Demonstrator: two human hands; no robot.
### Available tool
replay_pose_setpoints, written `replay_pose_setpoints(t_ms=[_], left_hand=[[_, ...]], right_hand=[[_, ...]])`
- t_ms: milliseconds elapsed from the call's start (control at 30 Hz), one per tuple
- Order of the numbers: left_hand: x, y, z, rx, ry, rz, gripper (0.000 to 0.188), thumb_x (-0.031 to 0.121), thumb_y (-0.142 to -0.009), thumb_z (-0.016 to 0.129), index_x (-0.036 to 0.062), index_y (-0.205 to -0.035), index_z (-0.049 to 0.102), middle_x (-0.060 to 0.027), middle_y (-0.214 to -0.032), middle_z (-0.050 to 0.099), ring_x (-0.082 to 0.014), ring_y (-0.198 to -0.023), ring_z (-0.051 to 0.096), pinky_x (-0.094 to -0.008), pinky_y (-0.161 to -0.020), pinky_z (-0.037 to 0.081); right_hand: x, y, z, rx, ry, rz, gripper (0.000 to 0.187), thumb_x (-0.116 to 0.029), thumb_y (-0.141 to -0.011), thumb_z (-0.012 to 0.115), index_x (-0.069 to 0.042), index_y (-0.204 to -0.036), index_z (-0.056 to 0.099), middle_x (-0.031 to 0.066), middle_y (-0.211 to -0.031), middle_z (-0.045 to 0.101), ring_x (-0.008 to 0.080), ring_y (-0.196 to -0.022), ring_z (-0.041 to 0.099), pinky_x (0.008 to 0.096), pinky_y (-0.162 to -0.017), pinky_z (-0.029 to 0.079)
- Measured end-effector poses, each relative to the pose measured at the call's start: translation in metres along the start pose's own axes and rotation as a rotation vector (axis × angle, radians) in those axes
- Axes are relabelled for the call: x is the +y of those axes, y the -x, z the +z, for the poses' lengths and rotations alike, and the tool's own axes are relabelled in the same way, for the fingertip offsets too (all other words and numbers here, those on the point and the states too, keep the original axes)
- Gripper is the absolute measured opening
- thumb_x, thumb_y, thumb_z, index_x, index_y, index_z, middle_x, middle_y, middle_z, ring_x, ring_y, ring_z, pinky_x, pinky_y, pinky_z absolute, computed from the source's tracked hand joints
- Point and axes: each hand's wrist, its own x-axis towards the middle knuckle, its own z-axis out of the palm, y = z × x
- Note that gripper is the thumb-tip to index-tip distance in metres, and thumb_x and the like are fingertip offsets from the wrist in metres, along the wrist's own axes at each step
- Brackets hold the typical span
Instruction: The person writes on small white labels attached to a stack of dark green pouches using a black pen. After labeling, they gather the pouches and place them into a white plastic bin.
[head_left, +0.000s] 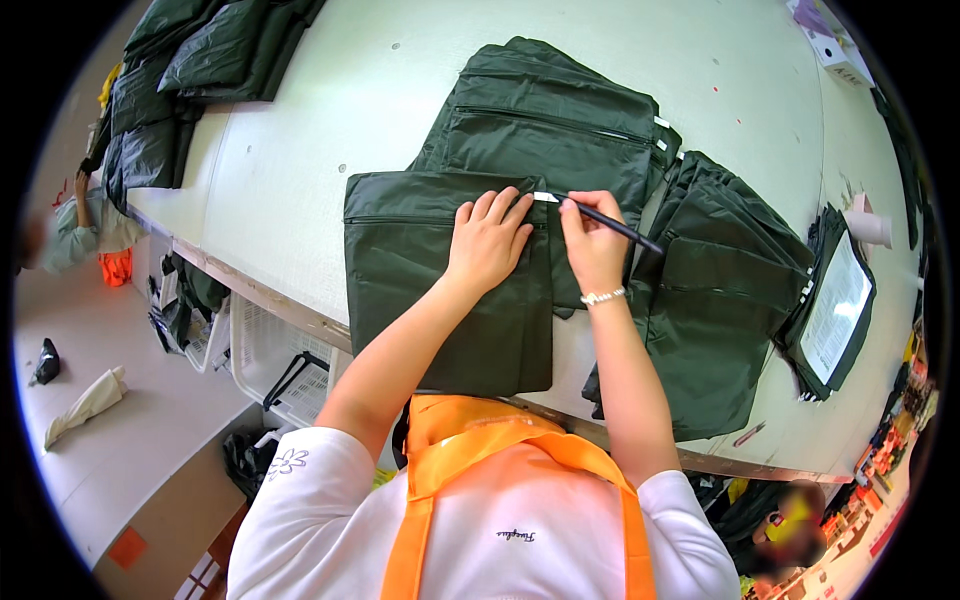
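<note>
1. The right hand (595, 240) is closed around a slim black pen (622, 229), its tip at the right end of a white tag (544, 197). Whether it touches, or any mark is made, I cannot tell; this tag looks in progress.
2. Just left of that grip, the left hand (488, 240) lies flat with fingers loosely spread, grasping nothing, apparently steadying the piece (440, 320).
3. This dark green, zipped piece lies flat below and left of the pen, the tag at its upper right.
4. Beyond the grip is the back pile (550, 85), with white tabs (662, 123) at its right edge. To the grip's right the side pile (710, 340) fans out, also tabbed. Much appears left to handle or already handled; which pile is which I cannot tell.
5. Farther right, a white sheet (838, 300) lies on a dark bundle (818, 262).
6. Farthest, beyond the left hand, a folded stack (225, 55) sits on the table (300, 140), its stage unclear.
</note>
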Motion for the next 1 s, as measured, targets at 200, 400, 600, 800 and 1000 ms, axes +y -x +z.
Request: replay_pose_setpoints(t_ms=[200,400,600,800,1000], left_hand=[[-0.005,0.0,0.007,0.04,-0.009,0.014,0.037,0.025,-0.089,0.061,0.0178,-0.125,0.061,-0.0012,-0.124,0.055,-0.0222,-0.112,0.05,-0.0404,-0.091,0.036],[-0.01,0.001,0.01,0.035,-0.049,0.022,0.037,0.025,-0.089,0.062,0.0187,-0.124,0.062,-0.0008,-0.124,0.055,-0.0222,-0.112,0.05,-0.0405,-0.089,0.036],[-0.008,0.0,0.012,0.034,-0.049,0.011,0.037,0.026,-0.088,0.062,0.0186,-0.124,0.062,-0.0004,-0.124,0.055,-0.0222,-0.112,0.049,-0.0408,-0.09,0.035],[-0.007,-0.001,0.011,0.032,-0.043,-0.003,0.038,0.025,-0.087,0.063,0.0158,-0.123,0.061,-0.0002,-0.125,0.055,-0.0213,-0.113,0.049,-0.0403,-0.092,0.035],[-0.007,0.0,0.01,0.028,-0.025,-0.016,0.038,0.024,-0.086,0.062,0.0133,-0.123,0.06,-0.0006,-0.125,0.055,-0.0219,-0.114,0.049,-0.0392,-0.094,0.035]], right_hand=[[0.04,-0.006,0.021,0.029,0.08,-0.091,0.014,-0.009,-0.084,0.07,-0.003,-0.08,0.057,0.0029,-0.064,0.06,0.008,-0.055,0.053,0.0248,-0.053,0.044],[0.035,-0.005,0.024,0.046,0.207,-0.21,0.015,-0.007,-0.083,0.069,-0.002,-0.076,0.057,0.0055,-0.059,0.057,0.0094,-0.052,0.051,0.0267,-0.05,0.044],[0.035,-0.005,0.026,0.061,0.217,-0.244,0.015,-0.006,-0.083,0.069,-0.002,-0.075,0.056,0.0056,-0.059,0.056,0.0106,-0.051,0.05,0.0263,-0.051,0.045],[0.033,-0.005,0.025,0.013,0.187,-0.222,0.015,-0.006,-0.082,0.068,-0.002,-0.075,0.056,0.0061,-0.059,0.056,0.0116,-0.05,0.049,0.0263,-0.051,0.044],[0.036,-0.004,0.022,0.007,0.24,-0.258,0.014,-0.006,-0.082,0.067,-0.003,-0.075,0.055,0.0055,-0.059,0.055,0.0104,-0.051,0.048,0.0267,-0.051,0.044]])
